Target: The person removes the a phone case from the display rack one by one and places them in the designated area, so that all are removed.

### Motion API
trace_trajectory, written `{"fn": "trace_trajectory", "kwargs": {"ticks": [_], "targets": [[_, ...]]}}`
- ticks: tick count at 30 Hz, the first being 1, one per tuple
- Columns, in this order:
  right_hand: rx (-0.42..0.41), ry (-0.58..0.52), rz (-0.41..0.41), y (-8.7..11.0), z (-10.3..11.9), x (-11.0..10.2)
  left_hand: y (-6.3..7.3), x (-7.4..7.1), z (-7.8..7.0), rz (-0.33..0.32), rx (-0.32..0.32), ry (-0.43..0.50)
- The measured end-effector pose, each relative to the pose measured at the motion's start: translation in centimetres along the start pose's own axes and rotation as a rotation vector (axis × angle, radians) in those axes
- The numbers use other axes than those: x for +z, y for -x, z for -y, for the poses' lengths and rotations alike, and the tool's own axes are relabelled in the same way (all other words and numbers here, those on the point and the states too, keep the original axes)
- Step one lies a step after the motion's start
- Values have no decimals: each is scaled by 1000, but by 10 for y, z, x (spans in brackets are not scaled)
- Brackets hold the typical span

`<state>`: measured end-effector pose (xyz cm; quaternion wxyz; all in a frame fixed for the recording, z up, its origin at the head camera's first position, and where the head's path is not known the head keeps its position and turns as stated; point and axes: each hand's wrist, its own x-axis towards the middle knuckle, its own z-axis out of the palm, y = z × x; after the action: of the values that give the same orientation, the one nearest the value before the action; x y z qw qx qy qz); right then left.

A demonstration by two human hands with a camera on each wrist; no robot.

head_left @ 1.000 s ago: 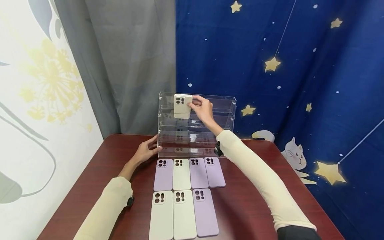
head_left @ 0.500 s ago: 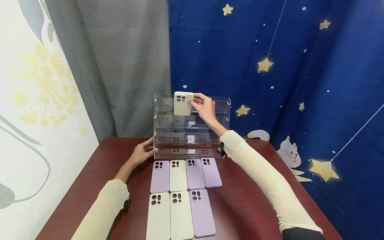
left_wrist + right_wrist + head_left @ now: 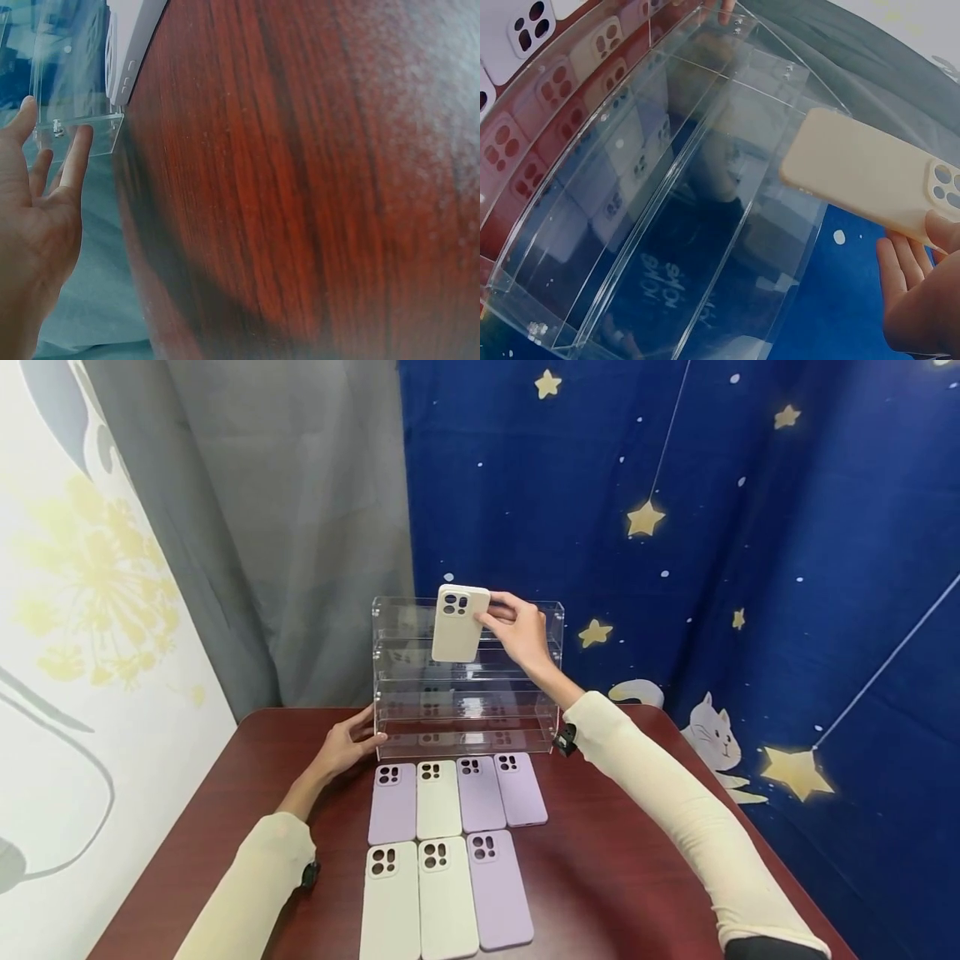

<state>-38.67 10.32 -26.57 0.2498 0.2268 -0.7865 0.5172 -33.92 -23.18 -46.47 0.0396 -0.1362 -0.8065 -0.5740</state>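
Observation:
My right hand pinches a cream phone case by its right edge, thumb on the back near the camera cutouts. The case stands upright in front of the upper tiers of a clear acrylic display rack. In the right wrist view the cream case shows its back, its lower end overlapping the rack's top tier. My left hand rests at the rack's lower left side, fingers extended. The left wrist view shows that hand with straight fingers against the clear side panel.
Before the rack, two rows of phone cases lie on the red-brown table: lilac ones and cream ones. Behind stand a grey curtain and a blue star-patterned curtain. A white patterned panel is at left.
The cream case has come up and away from the rack's top tier with my right hand, showing more of its lower part. The left hand stays at the rack's side. The head view has shifted slightly.

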Motion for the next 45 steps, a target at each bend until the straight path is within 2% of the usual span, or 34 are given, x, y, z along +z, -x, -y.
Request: {"fn": "trace_trajectory", "kwargs": {"ticks": [3, 9, 13, 22, 31, 33, 39, 45], "targets": [[5, 12, 12, 7, 1, -7, 1, 0, 3, -4, 1, 11], [10, 54, 31, 19, 0, -21, -6, -1, 26, -28, 25, -48], [-6, 81, 57, 29, -2, -30, -9, -1, 34, -36, 25, -59], [18, 88, 115, 54, -6, -48, -10, -2, 31, -35, 32, -46], [103, 101, 188, 79, -19, -68, -4, -1, 11, -7, -1, -8], [123, 108, 200, 85, -22, -71, -4, -1, 13, -6, -6, -12], [167, 102, 232, 102, -31, -79, -9, 1, 31, -24, -25, -83], [183, 61, 244, 121, -43, -83, -11, 0, 33, -26, -28, -72]]}}
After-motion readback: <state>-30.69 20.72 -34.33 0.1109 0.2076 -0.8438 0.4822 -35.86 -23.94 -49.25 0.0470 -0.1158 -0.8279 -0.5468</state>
